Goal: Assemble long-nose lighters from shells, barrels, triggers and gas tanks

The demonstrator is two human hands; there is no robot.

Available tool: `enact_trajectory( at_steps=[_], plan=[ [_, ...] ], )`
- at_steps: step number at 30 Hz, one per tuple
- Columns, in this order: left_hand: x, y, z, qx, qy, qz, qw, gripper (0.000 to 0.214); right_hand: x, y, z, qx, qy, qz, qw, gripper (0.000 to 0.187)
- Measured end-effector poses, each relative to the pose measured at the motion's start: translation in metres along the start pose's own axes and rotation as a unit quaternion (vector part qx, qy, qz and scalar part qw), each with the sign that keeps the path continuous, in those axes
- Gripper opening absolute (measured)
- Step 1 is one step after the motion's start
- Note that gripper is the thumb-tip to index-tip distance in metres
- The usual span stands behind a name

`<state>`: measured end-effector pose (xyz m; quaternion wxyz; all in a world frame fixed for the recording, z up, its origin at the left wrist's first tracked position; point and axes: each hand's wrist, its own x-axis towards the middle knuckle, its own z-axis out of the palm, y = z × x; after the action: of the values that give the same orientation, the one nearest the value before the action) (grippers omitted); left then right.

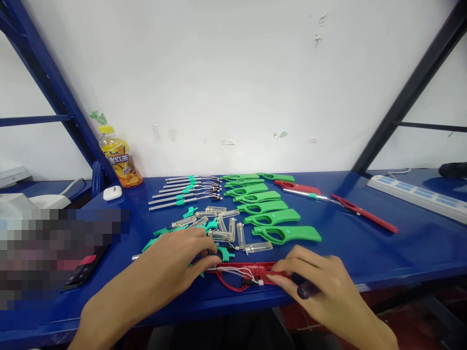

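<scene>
A red lighter casing half [262,270] lies near the table's front edge, its inside facing up, with white wires [237,270] and a small black part [250,282] in it. My left hand [182,257] pinches the casing's narrow left end, where a bit of metal tube shows. The fingertips of my right hand [317,282] are closed on the casing's wide right end. A dark tool handle [307,290], perhaps a screwdriver's, is tucked in my right palm; its other end is hidden. Clear lighter fuel tanks [222,236] and teal triggers [225,253] lie just beyond my left hand.
Several green casing halves [288,234] lie in a column past my right hand. Metal tubes with wires [178,197] are rowed at the back left. More red casing parts [368,215] lie right. A drink bottle [120,158], white earphone case [112,193] and power strip [419,197] stand around.
</scene>
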<state>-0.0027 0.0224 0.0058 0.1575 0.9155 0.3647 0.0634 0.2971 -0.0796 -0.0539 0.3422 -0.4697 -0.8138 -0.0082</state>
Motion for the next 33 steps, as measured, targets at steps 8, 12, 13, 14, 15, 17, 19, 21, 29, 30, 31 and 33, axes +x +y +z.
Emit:
enact_trajectory(
  at_steps=[8, 12, 13, 14, 15, 17, 19, 21, 29, 30, 31, 33],
  plan=[
    [0.012, 0.007, 0.012, 0.113, 0.017, 0.007, 0.993, 0.026, 0.014, -0.023, 0.006, -0.071, -0.007, -0.056, 0.996, 0.024],
    [0.018, 0.007, 0.012, 0.123, 0.017, 0.023, 0.992, 0.023, 0.011, -0.017, 0.015, -0.051, -0.046, -0.040, 0.997, 0.020],
    [0.019, 0.007, 0.012, 0.120, 0.020, 0.028, 0.992, 0.023, 0.011, -0.015, 0.016, -0.043, -0.053, -0.037, 0.997, 0.018],
    [0.019, 0.006, 0.012, 0.117, 0.022, 0.033, 0.992, 0.022, 0.011, -0.013, 0.018, -0.032, -0.057, -0.035, 0.997, 0.017],
    [0.020, 0.005, 0.013, 0.114, 0.022, 0.038, 0.993, 0.022, 0.012, -0.012, 0.019, -0.019, -0.059, -0.032, 0.998, 0.015],
    [0.020, 0.005, 0.013, 0.108, 0.020, 0.042, 0.993, 0.021, 0.013, -0.009, 0.021, 0.006, -0.060, -0.027, 0.998, 0.013],
    [0.020, 0.005, 0.013, 0.101, 0.021, 0.043, 0.994, 0.021, 0.014, -0.006, 0.022, 0.032, -0.059, -0.021, 0.997, 0.012],
    [0.020, 0.006, 0.012, 0.093, 0.022, 0.043, 0.995, 0.020, 0.014, -0.004, 0.023, 0.057, -0.054, -0.014, 0.997, 0.012],
    [0.010, 0.012, 0.003, 0.069, 0.044, 0.019, 0.996, 0.018, 0.012, -0.006, 0.025, 0.055, -0.060, 0.051, 0.995, 0.019],
    [0.008, 0.014, 0.001, 0.052, 0.045, 0.022, 0.997, 0.017, 0.013, -0.007, 0.025, 0.047, -0.064, 0.056, 0.995, 0.020],
    [0.005, 0.015, 0.000, 0.032, 0.043, 0.028, 0.998, 0.017, 0.013, -0.007, 0.025, 0.045, -0.066, 0.059, 0.995, 0.019],
    [-0.001, 0.020, -0.002, -0.009, 0.033, 0.047, 0.998, 0.017, 0.013, -0.006, 0.025, 0.055, -0.066, 0.059, 0.995, 0.014]
  ],
)
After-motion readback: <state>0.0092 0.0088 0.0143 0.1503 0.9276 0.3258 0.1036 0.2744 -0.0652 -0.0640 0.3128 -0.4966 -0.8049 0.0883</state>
